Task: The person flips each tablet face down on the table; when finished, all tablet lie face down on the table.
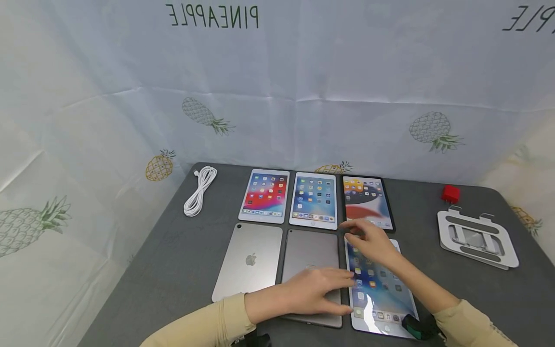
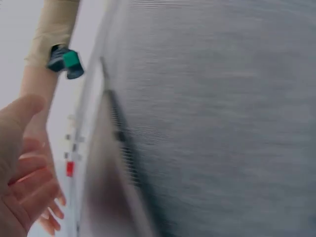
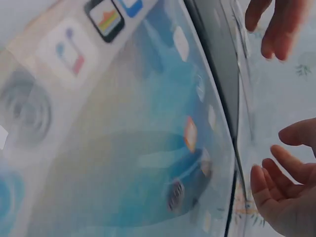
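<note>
Left hand [image 1: 315, 290] overhangs a grey tablet [image 1: 311, 248]; right hand [image 1: 368, 239], a lit tablet [image 1: 378, 295].

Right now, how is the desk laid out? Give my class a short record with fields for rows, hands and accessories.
back row: red-and-blue-wallpaper iPad, blue-wallpaper iPad, black-framed iPad; all lit
front row: silver iPad and grey tablet, backs up; front-right iPad, lit
left hand: over the grey tablet, holding nothing
right hand: over the front-right iPad, holding nothing
back left: coiled white cable
right side: red power adapter, behind silver folding stand
</note>
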Available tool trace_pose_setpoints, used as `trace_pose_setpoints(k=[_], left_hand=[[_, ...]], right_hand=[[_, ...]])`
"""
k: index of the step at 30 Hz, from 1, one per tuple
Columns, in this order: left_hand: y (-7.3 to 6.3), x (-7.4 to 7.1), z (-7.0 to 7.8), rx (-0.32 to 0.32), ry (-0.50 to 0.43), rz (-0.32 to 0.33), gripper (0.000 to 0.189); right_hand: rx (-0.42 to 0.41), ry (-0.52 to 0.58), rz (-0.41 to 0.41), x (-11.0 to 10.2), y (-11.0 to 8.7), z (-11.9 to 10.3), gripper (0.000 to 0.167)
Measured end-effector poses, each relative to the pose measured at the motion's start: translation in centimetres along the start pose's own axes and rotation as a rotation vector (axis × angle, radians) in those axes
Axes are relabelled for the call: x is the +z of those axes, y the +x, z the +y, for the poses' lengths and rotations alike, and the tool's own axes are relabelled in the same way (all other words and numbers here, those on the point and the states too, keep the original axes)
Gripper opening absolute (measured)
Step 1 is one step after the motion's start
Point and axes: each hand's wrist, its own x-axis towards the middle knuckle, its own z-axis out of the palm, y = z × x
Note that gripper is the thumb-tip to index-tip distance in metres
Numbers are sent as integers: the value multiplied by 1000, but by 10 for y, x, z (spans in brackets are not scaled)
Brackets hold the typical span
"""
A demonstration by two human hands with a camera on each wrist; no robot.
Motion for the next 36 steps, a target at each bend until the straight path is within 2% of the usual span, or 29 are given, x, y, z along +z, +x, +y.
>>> trace_pose_setpoints(k=[4,7,11,14,18,21,26,32,36], left_hand=[[12,-5,4,-148,-210,41,44],[18,-4,7,-283,-450,70,42],[23,2,12,-512,-750,143,42],[25,6,14,-659,-875,194,44],[26,10,19,-786,-1010,225,51],[28,12,22,-848,-1112,245,56],[29,11,22,-885,-1222,247,60],[28,9,18,-888,-1288,271,59],[26,7,14,-891,-1364,280,60]], right_hand=[[47,4,14,-20,-10,6,32],[84,-1,-5,-35,-21,13,36],[112,-45,-47,-50,-38,25,38],[140,-74,-77,-57,-52,31,41],[219,-61,-117,-64,-67,36,49],[296,55,-171,-67,-77,38,56],[414,280,-239,-68,-87,42,67],[472,393,-274,-72,-88,45,67],[481,426,-294,-74,-87,46,67]])
